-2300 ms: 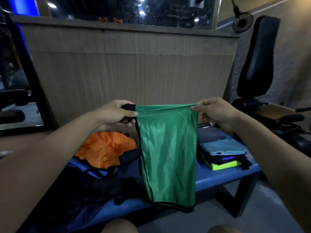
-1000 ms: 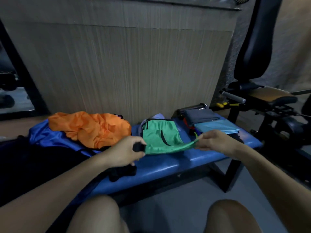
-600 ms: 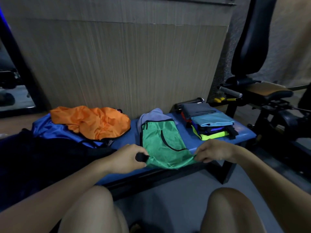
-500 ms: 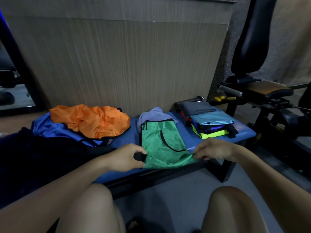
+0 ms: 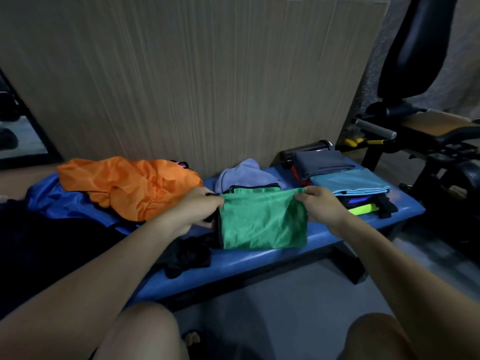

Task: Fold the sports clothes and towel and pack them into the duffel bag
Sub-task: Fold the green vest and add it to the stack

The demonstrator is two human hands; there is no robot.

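Green shorts (image 5: 262, 222) with black trim lie on the blue bench (image 5: 259, 261), doubled over into a short rectangle. My left hand (image 5: 200, 209) pinches the folded-over edge at its left corner. My right hand (image 5: 322, 206) pinches the same edge at its right corner. A lilac towel (image 5: 241, 175) lies crumpled just behind the shorts. At the bench's right end stands a stack of folded clothes (image 5: 345, 183), grey and light blue on top. An orange garment (image 5: 127, 185) lies loose on blue fabric (image 5: 59, 201) at the left. A dark mass at far left (image 5: 39, 255) cannot be made out.
A loose black garment (image 5: 187, 255) lies at the bench's front edge, left of the shorts. A wood-grain panel (image 5: 194, 81) rises behind the bench. A gym machine with a black padded back (image 5: 420, 48) stands at the right. My bare knees show at the bottom.
I lowered the hanging green shorts flat onto the bench, then carried their near edge up and away, so they now lie doubled over. The view tilted down.
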